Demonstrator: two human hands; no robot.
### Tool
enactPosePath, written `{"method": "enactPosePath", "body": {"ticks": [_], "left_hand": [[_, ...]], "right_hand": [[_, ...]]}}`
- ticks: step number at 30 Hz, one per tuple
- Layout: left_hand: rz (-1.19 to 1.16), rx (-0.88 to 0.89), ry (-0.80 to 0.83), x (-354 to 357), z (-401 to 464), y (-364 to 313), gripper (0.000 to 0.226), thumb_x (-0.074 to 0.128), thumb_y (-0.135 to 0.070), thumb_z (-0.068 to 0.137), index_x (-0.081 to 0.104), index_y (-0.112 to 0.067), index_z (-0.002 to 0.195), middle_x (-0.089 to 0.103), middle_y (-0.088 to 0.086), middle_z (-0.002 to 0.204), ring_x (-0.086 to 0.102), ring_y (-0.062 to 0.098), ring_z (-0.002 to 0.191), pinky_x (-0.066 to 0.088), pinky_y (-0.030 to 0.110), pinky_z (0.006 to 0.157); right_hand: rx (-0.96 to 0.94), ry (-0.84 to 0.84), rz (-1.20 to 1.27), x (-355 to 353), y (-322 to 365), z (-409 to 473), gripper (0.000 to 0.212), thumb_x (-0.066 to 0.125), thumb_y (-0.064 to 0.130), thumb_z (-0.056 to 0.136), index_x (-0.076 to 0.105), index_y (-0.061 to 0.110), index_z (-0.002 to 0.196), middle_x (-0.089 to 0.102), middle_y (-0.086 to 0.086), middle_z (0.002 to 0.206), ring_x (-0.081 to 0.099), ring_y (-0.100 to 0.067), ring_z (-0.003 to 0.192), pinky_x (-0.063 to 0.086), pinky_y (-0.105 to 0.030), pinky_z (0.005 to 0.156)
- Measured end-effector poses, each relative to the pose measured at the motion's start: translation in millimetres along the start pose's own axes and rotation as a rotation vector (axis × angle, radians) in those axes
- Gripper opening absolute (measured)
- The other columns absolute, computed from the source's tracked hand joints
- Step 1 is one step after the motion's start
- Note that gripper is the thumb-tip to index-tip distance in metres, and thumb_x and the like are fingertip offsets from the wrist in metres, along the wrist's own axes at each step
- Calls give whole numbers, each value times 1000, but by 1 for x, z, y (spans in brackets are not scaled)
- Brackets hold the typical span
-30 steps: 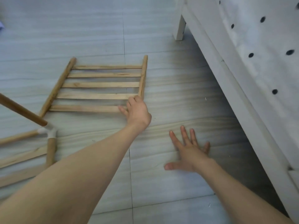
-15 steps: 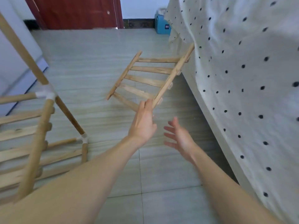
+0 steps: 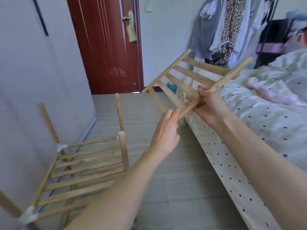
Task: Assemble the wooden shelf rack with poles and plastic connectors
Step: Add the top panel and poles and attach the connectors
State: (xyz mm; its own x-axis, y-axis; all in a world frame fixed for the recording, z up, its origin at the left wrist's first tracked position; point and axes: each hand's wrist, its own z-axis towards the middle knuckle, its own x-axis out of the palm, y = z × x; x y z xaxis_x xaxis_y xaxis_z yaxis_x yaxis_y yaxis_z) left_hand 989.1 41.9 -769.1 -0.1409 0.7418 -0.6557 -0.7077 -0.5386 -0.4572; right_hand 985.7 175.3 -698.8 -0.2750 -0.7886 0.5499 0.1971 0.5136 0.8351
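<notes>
A loose wooden slatted shelf panel [image 3: 186, 77] hangs tilted in the air at mid-frame. My right hand [image 3: 207, 105] grips its near side rail from the right. My left hand [image 3: 166, 131] pinches the lower end of that same rail between fingers and thumb. At the lower left stands the partly built rack [image 3: 83, 170]: a slatted shelf with upright poles [image 3: 120, 112] rising from its corners and white plastic connectors [image 3: 61, 146] at the joints. The held panel is apart from the rack, above and to its right.
A bed [image 3: 259, 123] with dotted bedding runs along the right side. A dark red door [image 3: 106, 45] is at the back and a grey wall or cabinet [image 3: 33, 80] at the left. Clothes [image 3: 229, 25] hang at the back right. Tiled floor [image 3: 174, 188] lies between rack and bed.
The slatted panel has gone from lying on the floor to being held up in the air. My right hand left the floor and took hold of its rail. The view rose to the room.
</notes>
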Motion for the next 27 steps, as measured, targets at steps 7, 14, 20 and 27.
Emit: {"method": "enactPosePath", "body": {"ticks": [7, 14, 20, 27], "left_hand": [[-68, -75, -67, -136, -24, -35, 61, 60, -32, 90, 36, -9, 141, 33, 2, 142, 36, 13, 129, 21, 13, 103], [-749, -655, -91, -240, -76, -9, 26, 49, -19, 97, 54, -7, 119, 71, 1, 99, 68, 16, 89, 53, 31, 82], [-429, -667, -31, -267, -123, 51, 16, 46, -16, 98, 62, -15, 101, 69, 7, 98, 65, 12, 78, 49, 22, 67], [176, -707, -743, -306, -168, 152, 47, 58, -21, 90, 41, -11, 133, 49, 11, 126, 44, 27, 117, 33, 38, 99]], "right_hand": [[-19, 146, 405, 51, 28, -99, 16, 37, 5, 100, 49, 10, 110, 48, -17, 115, 56, -31, 105, 45, -46, 95], [161, 250, 524, 105, -37, -155, 16, 47, 5, 95, 58, 7, 106, 56, -22, 115, 62, -33, 101, 51, -47, 82], [333, 268, 561, 133, -104, -163, 31, 55, 3, 83, 58, 9, 113, 58, -25, 117, 66, -36, 97, 52, -52, 83], [410, 230, 508, 167, -144, -136, 18, 47, 5, 94, 60, 9, 107, 55, -22, 123, 64, -35, 99, 53, -51, 78]]}}
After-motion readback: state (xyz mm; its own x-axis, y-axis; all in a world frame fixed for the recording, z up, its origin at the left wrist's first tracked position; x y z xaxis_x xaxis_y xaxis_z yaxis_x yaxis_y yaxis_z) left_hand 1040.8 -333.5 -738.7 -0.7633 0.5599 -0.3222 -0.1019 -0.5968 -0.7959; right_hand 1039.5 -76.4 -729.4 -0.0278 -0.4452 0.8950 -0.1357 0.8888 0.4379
